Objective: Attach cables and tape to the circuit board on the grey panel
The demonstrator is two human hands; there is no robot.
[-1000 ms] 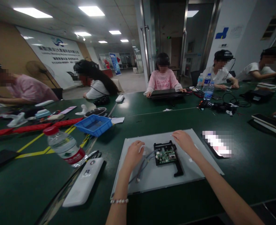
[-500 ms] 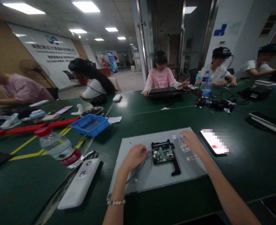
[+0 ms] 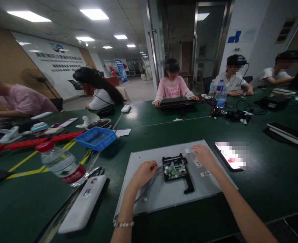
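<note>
A flat grey display panel point(image 3: 136, 162) lies on the green table before me. Fixed on its middle is a green circuit board point(image 3: 175, 171) in a black plastic bracket point(image 3: 188, 185). From the board's left side a grey cable point(image 3: 149, 187) runs down across the panel. My left hand point(image 3: 144, 173) is over the panel's left half, fingers curled and closed at the cable near its plug; the exact fingertip contact is partly hidden. My right hand point(image 3: 203, 156) lies at the panel's upper right, fingers apart and holding nothing, close to white labels point(image 3: 198, 163).
On the left are a water bottle point(image 3: 61, 165), a white power bank point(image 3: 84, 204) and a blue basket point(image 3: 95, 139). A lit phone point(image 3: 230, 157) lies right of the panel. Across the table a person point(image 3: 173, 86) sits at a black screen; others sit on both sides.
The view has tilted slightly, so the table things appear a little lower. Both my hands keep nearly the same place over the panel. The person opposite has lowered a hand to the black screen.
</note>
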